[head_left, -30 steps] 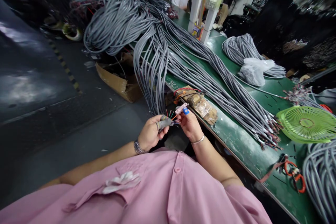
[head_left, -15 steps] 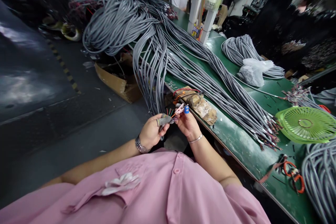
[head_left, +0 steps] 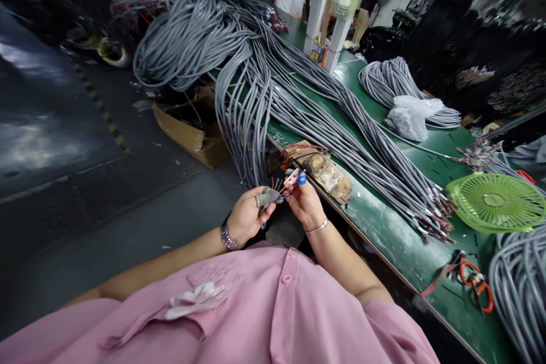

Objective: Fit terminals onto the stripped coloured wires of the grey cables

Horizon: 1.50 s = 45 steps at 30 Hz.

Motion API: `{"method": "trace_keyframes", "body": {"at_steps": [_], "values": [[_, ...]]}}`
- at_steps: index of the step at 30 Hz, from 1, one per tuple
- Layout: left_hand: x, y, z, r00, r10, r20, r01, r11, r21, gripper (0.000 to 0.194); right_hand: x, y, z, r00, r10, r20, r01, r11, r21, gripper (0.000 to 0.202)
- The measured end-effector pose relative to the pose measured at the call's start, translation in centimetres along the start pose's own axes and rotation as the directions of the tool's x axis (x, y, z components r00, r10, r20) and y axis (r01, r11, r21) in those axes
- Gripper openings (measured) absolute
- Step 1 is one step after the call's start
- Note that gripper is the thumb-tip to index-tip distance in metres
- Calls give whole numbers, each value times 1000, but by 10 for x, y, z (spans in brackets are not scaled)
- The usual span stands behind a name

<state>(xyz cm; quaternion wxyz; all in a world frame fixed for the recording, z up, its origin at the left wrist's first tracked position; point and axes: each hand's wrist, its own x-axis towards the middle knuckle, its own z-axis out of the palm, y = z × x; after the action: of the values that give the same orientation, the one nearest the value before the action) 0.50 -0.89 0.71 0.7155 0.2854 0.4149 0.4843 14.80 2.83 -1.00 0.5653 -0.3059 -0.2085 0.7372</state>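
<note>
The left hand [head_left: 245, 217] was clenched around the end of a grey cable [head_left: 267, 198], held just off the near edge of the green worktop [head_left: 384, 227]. The right hand [head_left: 305, 202] pinched the cable's fanned coloured wires [head_left: 278, 185]. A taped block [head_left: 326, 172] lay on the worktop just beyond the hands.

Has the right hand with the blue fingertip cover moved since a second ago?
Barely. The right hand still works the coloured wires at the grey cable end held by the left hand, just below the brown taped block on the green bench edge.
</note>
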Motion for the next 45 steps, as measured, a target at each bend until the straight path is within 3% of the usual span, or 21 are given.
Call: {"method": "trace_keyframes", "body": {"at_steps": [10,20,33,45], "values": [[2,1,0,1000,6,-21,-7,1000,-11,16,-1,0,0,999,19,27,-19,1000,1,35],[4,1,-1,999,7,-43,-8,1000,-25,15,-1,0,0,999,17,29,-18,999,38,26],[1,1,0,999,29,-31,-24,989,148,15,-1,1,2,999,-7,35,6,999,42,30],[-1,2,1,998,55,-40,-47,983,176,20,-2,1,4,999,1,-39,-2,999,-35,36]]}}
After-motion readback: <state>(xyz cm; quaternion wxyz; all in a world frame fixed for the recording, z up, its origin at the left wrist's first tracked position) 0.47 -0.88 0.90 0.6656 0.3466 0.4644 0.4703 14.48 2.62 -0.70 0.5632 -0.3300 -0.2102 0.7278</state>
